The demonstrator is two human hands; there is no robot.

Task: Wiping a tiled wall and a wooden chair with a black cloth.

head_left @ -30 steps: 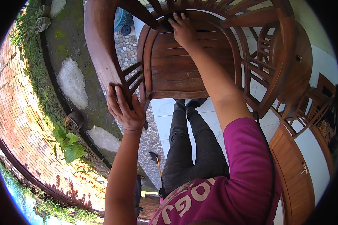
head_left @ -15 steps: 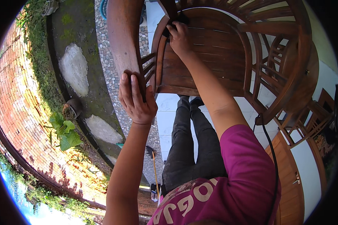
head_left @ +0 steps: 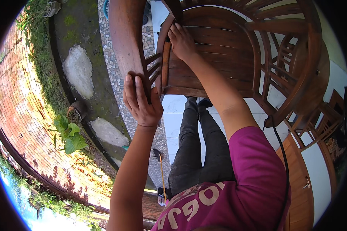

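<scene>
A brown wooden armchair (head_left: 219, 57) with a slatted seat stands in front of me. My left hand (head_left: 140, 102) lies on the front end of its broad left armrest (head_left: 128, 42). Its fingers are stretched out flat over the wood, and the thumb is on the inner side. My right hand (head_left: 182, 41) reaches across to the left edge of the seat, close to the foot of an armrest post (head_left: 172, 8). Its fingers are bent and pressed down around a dark, cloth-like piece, mostly hidden beneath them.
A black cable (head_left: 281, 150) hangs by my right sleeve. To the right stand a round wooden table (head_left: 320, 73) and another chair (head_left: 316, 123). Left of the armchair run a pebbled strip (head_left: 117, 69), mossy ground with pale stones (head_left: 79, 71) and a leafy plant (head_left: 71, 136).
My right hand has shifted slightly left and nearer along the seat edge, and the dark piece is now more covered. My left hand keeps its place on the armrest.
</scene>
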